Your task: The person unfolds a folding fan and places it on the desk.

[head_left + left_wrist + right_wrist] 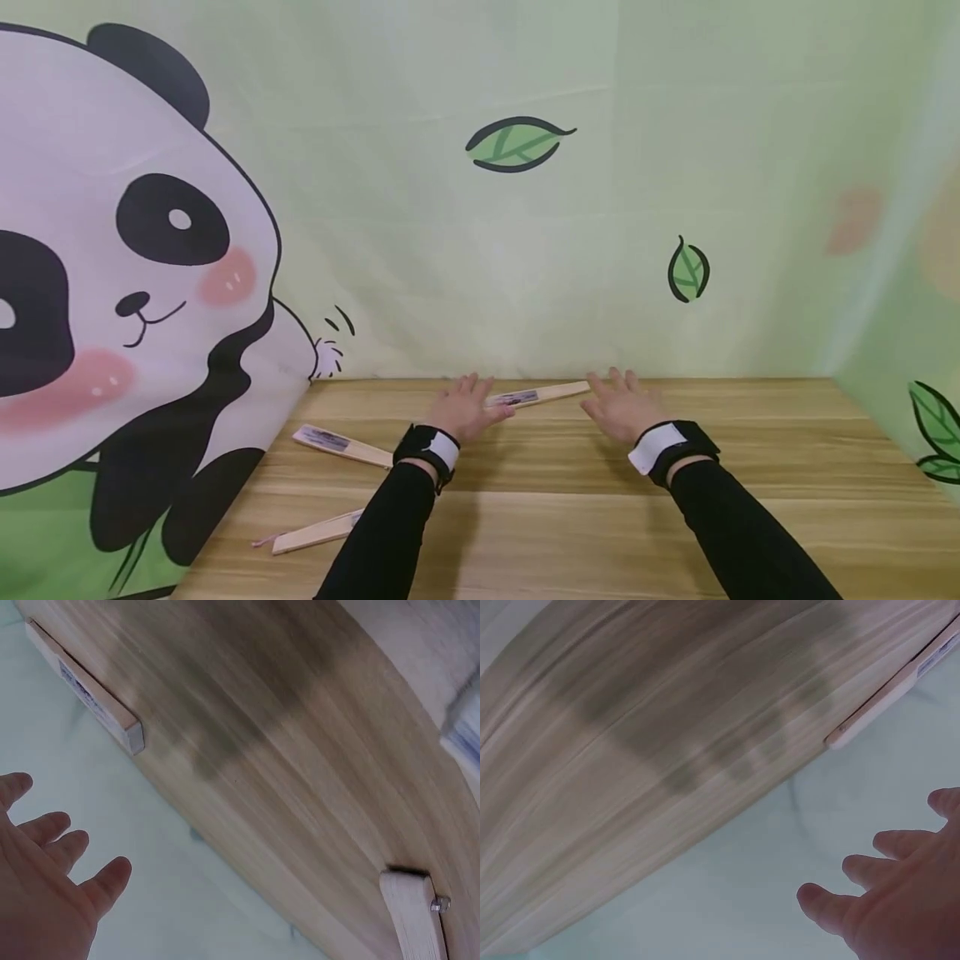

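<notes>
Wide reach across a wooden table [555, 533]
A corded fan [318, 532] lay at seven o'clock in the head view, a second fan [345, 447] at its one o'clock; the left hand [462, 410] was spread flat, a middle fan [536, 395] at its three o'clock, then the right hand [624, 406], also spread.

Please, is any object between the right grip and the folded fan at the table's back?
Nothing visible stands between the right grip and the folded fan, whose right end is near. The other two fans lie off to the left.
</notes>
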Demonstrator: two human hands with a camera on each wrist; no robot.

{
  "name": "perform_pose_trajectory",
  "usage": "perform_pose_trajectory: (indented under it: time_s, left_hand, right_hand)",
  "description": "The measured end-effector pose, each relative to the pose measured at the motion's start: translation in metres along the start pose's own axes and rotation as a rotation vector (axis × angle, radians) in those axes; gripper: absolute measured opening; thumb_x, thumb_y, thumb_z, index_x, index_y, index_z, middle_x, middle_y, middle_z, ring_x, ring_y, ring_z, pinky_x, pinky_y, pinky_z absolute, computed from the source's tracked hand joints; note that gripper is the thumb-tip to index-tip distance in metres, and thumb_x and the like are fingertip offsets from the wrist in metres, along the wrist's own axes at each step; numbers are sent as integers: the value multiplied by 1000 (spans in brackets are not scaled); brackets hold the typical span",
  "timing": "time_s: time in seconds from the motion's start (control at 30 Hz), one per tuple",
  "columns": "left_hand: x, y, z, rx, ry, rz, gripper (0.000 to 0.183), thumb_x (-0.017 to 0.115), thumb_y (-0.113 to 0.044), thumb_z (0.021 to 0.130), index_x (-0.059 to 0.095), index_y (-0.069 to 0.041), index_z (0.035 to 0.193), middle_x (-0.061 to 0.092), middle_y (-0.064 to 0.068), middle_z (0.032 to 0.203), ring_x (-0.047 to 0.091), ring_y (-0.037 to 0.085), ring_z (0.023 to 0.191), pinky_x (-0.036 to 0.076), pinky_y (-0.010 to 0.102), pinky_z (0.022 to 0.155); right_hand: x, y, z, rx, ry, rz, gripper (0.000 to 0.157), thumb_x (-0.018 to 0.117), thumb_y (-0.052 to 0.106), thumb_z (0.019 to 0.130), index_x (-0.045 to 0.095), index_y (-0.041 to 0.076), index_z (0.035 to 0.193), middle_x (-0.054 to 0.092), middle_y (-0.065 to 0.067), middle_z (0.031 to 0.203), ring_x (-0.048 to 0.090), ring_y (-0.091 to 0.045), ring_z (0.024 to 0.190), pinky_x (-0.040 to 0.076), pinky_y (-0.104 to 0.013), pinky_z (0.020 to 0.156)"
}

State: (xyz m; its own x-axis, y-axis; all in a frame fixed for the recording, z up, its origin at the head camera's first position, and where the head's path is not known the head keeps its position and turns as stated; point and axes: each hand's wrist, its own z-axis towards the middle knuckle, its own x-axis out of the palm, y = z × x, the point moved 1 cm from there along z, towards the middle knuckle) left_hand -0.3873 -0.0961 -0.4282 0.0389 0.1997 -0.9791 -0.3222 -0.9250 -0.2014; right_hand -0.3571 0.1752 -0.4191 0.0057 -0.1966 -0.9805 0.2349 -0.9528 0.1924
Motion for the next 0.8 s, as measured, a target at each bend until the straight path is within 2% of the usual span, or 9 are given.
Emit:
perform_pose_trajectory:
  time_s: [0.33,0.5,0.67,0.8]
  left_hand:
    - [27,-2,20,-44,-16,41,75,54,-60,93,38,-15,150,38,15,151,31,32,140,27,58,111]
    - [42,-5,33,-65,-50,108,72,55,-62,91,44,-16,145,48,12,143,43,30,133,36,58,105]
    - [52,-11,47,-63,-115,180,60,58,-62,89,58,-15,125,62,9,119,58,26,111,50,46,88]
    - [57,-17,55,-42,-157,210,50,62,-59,88,62,-15,112,65,6,105,62,24,98,52,41,78]
  right_hand:
    - [21,19,21,-10,3,-43,55,43,36,103,36,10,151,30,-28,152,24,-51,138,24,-74,102]
    - [33,28,37,-13,-15,-67,51,54,27,100,42,10,146,35,-26,148,30,-49,135,32,-73,98]
    - [46,35,51,-68,-85,-51,35,58,14,97,56,8,131,45,-24,140,40,-45,128,38,-70,93]
    - [54,39,59,-97,-155,-53,27,57,5,94,61,7,120,52,-20,133,45,-42,122,42,-68,89]
